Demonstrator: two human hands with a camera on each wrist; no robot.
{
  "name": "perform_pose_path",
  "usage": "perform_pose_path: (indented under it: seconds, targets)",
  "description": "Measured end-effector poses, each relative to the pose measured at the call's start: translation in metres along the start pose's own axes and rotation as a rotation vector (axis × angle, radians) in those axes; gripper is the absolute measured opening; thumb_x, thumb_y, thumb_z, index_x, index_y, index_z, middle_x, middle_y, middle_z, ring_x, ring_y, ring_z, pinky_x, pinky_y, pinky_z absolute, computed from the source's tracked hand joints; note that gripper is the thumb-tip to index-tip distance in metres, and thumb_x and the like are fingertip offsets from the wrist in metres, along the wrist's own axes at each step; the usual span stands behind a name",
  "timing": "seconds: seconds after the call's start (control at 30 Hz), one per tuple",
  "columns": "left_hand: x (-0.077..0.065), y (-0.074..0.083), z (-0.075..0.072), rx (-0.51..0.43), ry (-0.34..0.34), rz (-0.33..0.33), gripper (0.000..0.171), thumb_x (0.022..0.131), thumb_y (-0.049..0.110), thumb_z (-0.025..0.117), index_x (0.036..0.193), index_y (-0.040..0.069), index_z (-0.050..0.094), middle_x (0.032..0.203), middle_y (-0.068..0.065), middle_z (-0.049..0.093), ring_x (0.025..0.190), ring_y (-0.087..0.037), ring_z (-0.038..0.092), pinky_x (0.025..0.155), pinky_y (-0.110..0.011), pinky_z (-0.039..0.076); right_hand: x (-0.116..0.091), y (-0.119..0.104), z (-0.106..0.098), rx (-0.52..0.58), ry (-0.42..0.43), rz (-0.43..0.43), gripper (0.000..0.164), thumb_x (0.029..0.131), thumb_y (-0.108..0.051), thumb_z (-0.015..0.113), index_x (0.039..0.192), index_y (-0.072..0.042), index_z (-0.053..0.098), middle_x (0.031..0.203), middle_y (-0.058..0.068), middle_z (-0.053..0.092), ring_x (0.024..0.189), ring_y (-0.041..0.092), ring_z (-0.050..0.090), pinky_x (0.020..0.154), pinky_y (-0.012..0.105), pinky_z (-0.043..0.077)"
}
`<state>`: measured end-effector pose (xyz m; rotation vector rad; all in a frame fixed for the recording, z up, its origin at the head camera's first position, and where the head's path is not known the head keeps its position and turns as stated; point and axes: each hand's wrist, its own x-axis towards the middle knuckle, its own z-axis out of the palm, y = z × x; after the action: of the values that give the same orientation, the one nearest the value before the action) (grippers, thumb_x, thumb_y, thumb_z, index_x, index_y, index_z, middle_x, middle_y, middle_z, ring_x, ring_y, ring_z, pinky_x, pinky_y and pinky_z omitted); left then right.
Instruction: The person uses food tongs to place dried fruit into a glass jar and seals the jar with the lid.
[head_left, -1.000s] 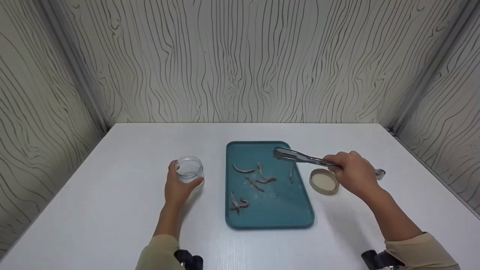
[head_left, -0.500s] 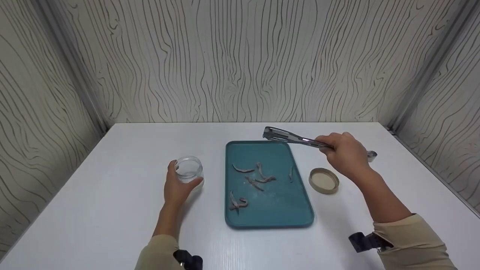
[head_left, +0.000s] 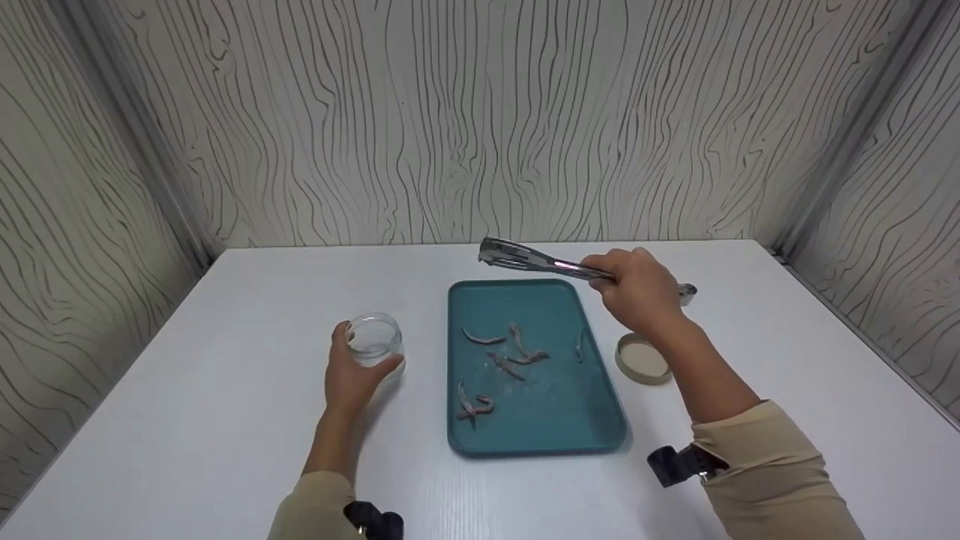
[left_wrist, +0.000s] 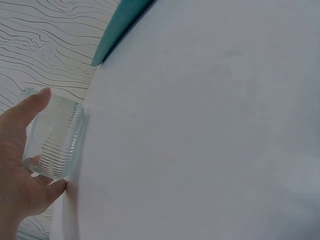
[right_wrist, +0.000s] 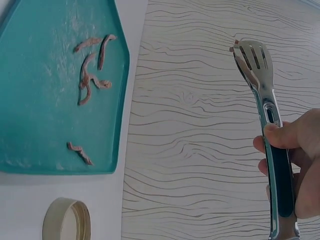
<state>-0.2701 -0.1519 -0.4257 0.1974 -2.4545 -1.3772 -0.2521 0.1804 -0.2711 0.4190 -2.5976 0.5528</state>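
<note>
At the left of the head view my left hand (head_left: 351,379) grips an upright clear glass jar (head_left: 375,335), thumb and fingers curled round its sides. The left wrist view shows ribbing on the jar's (left_wrist: 57,135) wall. My right hand (head_left: 639,294) holds metal tongs (head_left: 536,260), their head pointing left above the far edge of the teal tray (head_left: 555,412). In the right wrist view the tongs (right_wrist: 262,70) are squeezed closed, with a small pinkish bit (right_wrist: 235,46) showing at the tips. Several thin, curled pinkish-brown strips (head_left: 506,366) lie on the tray.
A round beige lid (head_left: 643,360) lies right of the tray, beneath my right forearm. The white table (head_left: 247,360) ends at wood-patterned walls (head_left: 465,120) at the back and sides.
My right hand has moved left and away from me with the tongs, from over the tray's right side to beyond its far edge. The left hand and jar have stayed in place.
</note>
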Motion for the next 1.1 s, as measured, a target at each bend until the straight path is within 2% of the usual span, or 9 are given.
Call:
perform_pose_path:
  seconds: [0.3, 0.6, 1.1]
  targets:
    - [-0.001, -0.002, 0.001, 0.006, 0.018, -0.007, 0.093, 0.064, 0.028, 0.076, 0.133, 0.005, 0.018, 0.134, -0.017, 0.029, 0.122, -0.032, 0.026, 0.098, -0.044, 0.022, 0.008, -0.029, 0.019, 0.055, 0.013, -0.040, 0.019, 0.079, -0.006, 0.060, 0.096, -0.012, 0.067, 0.081, 0.002, 0.059, 0.070, 0.021, 0.045, 0.055, 0.035, 0.039]
    - [-0.001, -0.002, 0.003, -0.004, 0.037, -0.009, 0.092, 0.063, 0.026, 0.076, 0.133, 0.005, 0.019, 0.133, -0.016, 0.031, 0.120, -0.031, 0.028, 0.098, -0.044, 0.023, 0.011, -0.057, 0.041, 0.039, 0.012, -0.045, 0.021, 0.077, -0.006, 0.061, 0.094, -0.017, 0.068, 0.075, -0.001, 0.058, 0.065, 0.017, 0.044, 0.055, 0.031, 0.039]
    - [-0.001, 0.000, 0.001, -0.004, 0.030, -0.010, 0.091, 0.064, 0.027, 0.075, 0.132, 0.004, 0.020, 0.133, -0.017, 0.031, 0.120, -0.031, 0.028, 0.098, -0.044, 0.023, 0.003, -0.090, 0.080, 0.055, -0.044, -0.024, 0.021, 0.079, -0.008, 0.061, 0.094, -0.020, 0.067, 0.079, -0.004, 0.060, 0.067, 0.013, 0.044, 0.056, 0.027, 0.038]
